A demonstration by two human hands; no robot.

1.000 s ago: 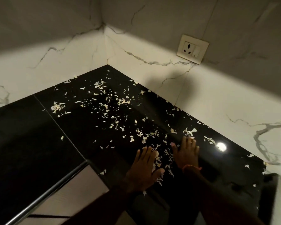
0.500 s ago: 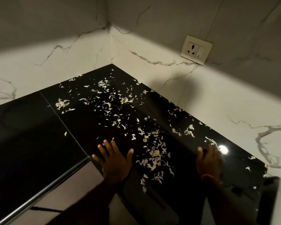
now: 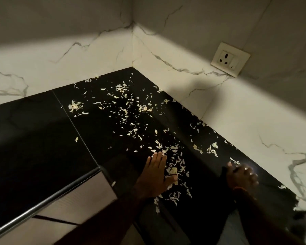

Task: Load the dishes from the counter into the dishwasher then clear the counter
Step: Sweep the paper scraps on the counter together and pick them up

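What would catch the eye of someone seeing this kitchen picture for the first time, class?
First, the pale scraps scattered across the glossy black counter, from the far corner down towards the front edge. Next, the two hands flat on the counter near its front: the left hand among the scraps, the right hand near the wall on the right. A white wall socket stands out on the marble wall at the upper right.

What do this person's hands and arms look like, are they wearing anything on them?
Both hands are bare, with no gloves and no rings that I can make out. The left hand shows no wristband, and its forearm looks uncovered in the dim light. The right hand has a thin orange-red thread or band around the wrist. Whether there are sleeves farther up is too dark to tell.
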